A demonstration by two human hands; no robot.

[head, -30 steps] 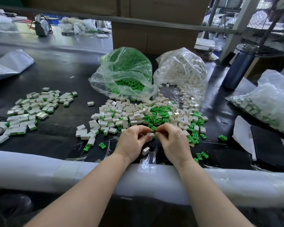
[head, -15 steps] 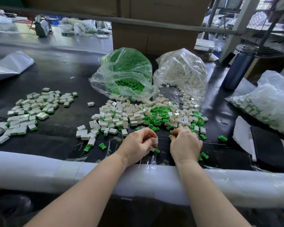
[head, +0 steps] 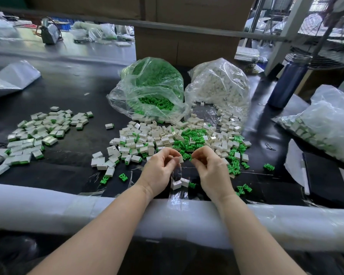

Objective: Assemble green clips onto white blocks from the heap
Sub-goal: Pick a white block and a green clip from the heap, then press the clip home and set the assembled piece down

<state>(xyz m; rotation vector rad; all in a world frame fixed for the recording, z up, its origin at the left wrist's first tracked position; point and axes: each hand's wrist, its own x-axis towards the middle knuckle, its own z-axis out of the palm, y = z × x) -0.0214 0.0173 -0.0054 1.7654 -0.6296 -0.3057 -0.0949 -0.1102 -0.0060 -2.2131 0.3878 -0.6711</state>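
A mixed heap (head: pixel 167 138) of white blocks and green clips lies on the black table in front of two open plastic bags. My left hand (head: pixel 160 171) pinches a white block (head: pixel 180 159) between thumb and fingers, just before the heap. My right hand (head: pixel 211 169) pinches a green clip (head: pixel 190 158) a short gap to the right of that block. Two white blocks (head: pixel 180 183) and a green clip (head: pixel 192 185) lie on the table between my wrists.
A bag of green clips (head: pixel 151 90) and a bag of white blocks (head: pixel 220 86) stand behind the heap. Assembled pieces (head: pixel 36 135) spread at the left. A blue bottle (head: pixel 288 82), a filled bag (head: pixel 330 124) and a black pad (head: pixel 324 179) sit at the right. A padded rail (head: pixel 48 207) runs along the near edge.
Both hands have risen from the table and moved slightly apart. The left now holds a white block and the right a green clip, facing each other.
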